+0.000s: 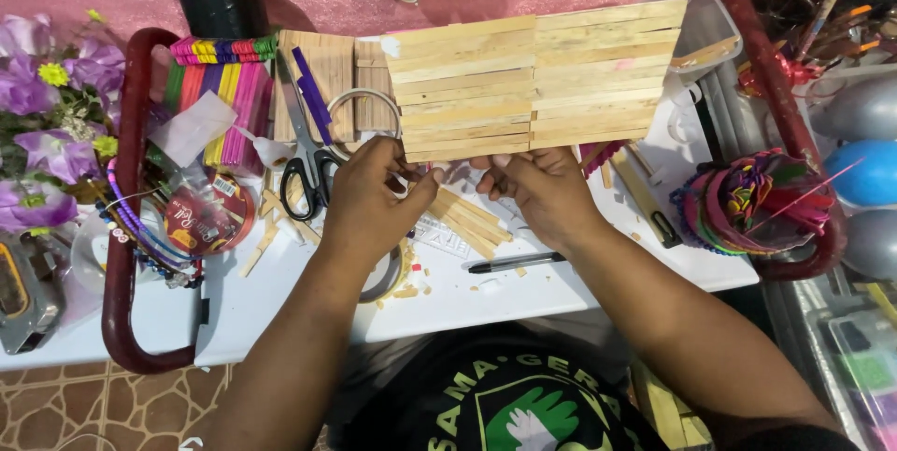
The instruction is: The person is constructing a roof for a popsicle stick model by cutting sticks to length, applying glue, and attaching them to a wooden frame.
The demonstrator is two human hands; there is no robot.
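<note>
Both hands, left (366, 203) and right (540, 191), pinching lower edge of stick panel (537, 77), raised above white tray (486, 297). Round red label disc (207, 217) left, beside scissors (306, 157); black pen (514, 263) below.

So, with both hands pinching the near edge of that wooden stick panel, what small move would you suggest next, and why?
Probably lower the stick panel flat onto the white table. Left hand and right hand grip only its near edge, so most of it hangs unsupported above the clutter.
</note>
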